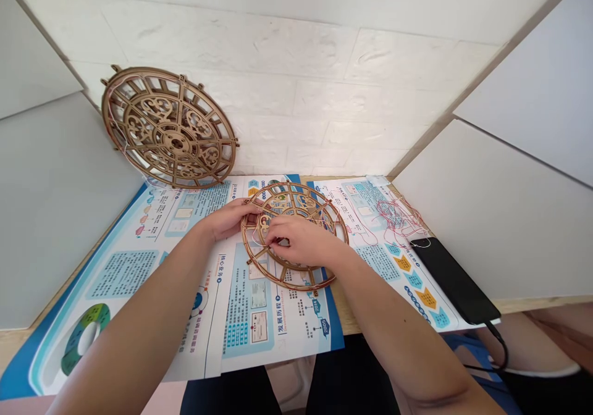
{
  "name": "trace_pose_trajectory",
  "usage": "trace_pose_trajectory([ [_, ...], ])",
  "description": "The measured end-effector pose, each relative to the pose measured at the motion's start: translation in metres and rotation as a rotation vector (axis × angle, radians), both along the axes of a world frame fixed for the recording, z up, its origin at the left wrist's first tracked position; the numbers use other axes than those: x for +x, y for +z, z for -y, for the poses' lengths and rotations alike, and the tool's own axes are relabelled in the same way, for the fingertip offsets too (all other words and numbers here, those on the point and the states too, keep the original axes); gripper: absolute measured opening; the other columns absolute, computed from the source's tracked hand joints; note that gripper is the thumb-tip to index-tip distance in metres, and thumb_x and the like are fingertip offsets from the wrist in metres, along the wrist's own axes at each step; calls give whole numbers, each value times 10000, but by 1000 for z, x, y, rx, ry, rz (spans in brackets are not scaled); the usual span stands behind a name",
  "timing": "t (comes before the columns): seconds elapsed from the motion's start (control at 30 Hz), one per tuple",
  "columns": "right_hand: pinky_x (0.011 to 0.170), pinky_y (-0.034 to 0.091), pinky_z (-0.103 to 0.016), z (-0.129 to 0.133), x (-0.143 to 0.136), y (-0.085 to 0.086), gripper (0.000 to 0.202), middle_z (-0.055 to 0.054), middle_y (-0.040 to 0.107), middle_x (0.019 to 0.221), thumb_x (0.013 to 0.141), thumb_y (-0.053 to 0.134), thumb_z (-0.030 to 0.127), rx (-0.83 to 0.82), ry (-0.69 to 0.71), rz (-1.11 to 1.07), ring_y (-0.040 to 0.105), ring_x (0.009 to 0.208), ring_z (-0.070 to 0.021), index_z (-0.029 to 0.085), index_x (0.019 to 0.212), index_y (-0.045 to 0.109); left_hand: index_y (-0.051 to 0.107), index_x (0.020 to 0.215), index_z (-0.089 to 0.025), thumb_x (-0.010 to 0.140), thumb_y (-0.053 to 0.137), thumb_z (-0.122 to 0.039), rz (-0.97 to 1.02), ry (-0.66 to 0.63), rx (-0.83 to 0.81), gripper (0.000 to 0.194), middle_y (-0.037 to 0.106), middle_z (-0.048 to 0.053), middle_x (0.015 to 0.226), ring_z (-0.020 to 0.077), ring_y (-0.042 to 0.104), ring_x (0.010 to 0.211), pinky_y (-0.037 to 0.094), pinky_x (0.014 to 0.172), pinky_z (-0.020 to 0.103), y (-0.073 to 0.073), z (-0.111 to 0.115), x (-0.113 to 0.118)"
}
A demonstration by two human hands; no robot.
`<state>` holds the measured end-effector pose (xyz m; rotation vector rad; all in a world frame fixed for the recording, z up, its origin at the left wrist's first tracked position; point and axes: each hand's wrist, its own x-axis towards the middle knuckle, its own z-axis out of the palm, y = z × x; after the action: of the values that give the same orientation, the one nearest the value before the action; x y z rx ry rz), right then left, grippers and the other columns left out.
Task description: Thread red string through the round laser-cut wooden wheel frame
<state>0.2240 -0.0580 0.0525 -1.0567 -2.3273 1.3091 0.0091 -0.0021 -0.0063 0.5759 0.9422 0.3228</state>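
A round gold-brown openwork disc point(296, 282) with spokes and scrolls lies on the printed sheets in front of me. My left hand point(231, 218) grips its left rim, fingers closed around the edge. Over the disc's middle, my right hand point(301, 241) pinches thin white wire point(260, 244) between thumb and finger. More red and white wire point(330, 220) runs across the disc's right side. My right hand covers part of the disc's centre.
Several similar discs point(176, 143) lean stacked against the white wall at the back left. A loose tangle of red and white wire point(398, 214) lies on the right. Beside it is a black phone point(454, 282) with a cable. Printed sheets point(125, 273) cover much of the table; panels stand on both sides.
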Motion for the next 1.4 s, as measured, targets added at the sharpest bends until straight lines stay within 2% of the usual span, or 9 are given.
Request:
trace_pose_trajectory([
  [0.47, 815, 467, -323, 2, -3, -2, 146, -12, 654, 885, 908, 620, 120, -24, -5, -7, 600, 854, -171, 196, 799, 679, 662, 999, -152, 755, 810, -264, -9, -1, -11, 306, 717, 61, 916, 182, 655, 814, 499, 754, 306, 2, 1, 0],
  [0.73, 783, 444, -302, 4, -12, 2, 116, -19, 659, 904, 875, 644, 100, -54, -75, 39, 591, 868, -173, 184, 794, 644, 705, 983, -123, 751, 808, -274, -5, 12, 3, 295, 730, 99, 952, 213, 677, 851, 520, 785, 335, 0, 1, -1],
  [0.93, 797, 435, -313, 2, -10, -3, 54, -34, 672, 911, 890, 687, 152, 59, -93, 48, 600, 892, -188, 177, 845, 672, 719, 971, -114, 707, 795, -227, 99, 25, 18, 297, 737, 111, 934, 231, 682, 822, 550, 766, 353, 2, 0, -4],
  [1.1, 835, 437, -337, 0, -8, -14, 63, -50, 666, 913, 915, 687, 198, 201, -224, 36, 600, 935, -212, 174, 858, 680, 696, 1041, -185, 638, 758, -156, 182, 90, 18, 409, 732, 72, 984, 231, 682, 851, 562, 748, 342, 11, 3, -2],
  [1.23, 877, 438, -358, 0, -6, -19, 49, -58, 662, 944, 896, 720, 210, 269, -341, 27, 605, 947, -221, 183, 884, 681, 649, 1084, -262, 617, 774, -131, 219, 51, -36, 501, 726, 30, 946, 237, 693, 856, 579, 796, 390, 14, 9, 0],
  [1.4, 895, 423, -379, -2, -5, -19, 53, -57, 669, 949, 903, 712, 212, 309, -429, 31, 606, 950, -226, 188, 877, 672, 576, 1288, -281, 624, 838, -145, 215, -8, 4, 727, 723, 78, 1151, 289, 703, 1000, 611, 807, 433, 17, 13, 3],
])
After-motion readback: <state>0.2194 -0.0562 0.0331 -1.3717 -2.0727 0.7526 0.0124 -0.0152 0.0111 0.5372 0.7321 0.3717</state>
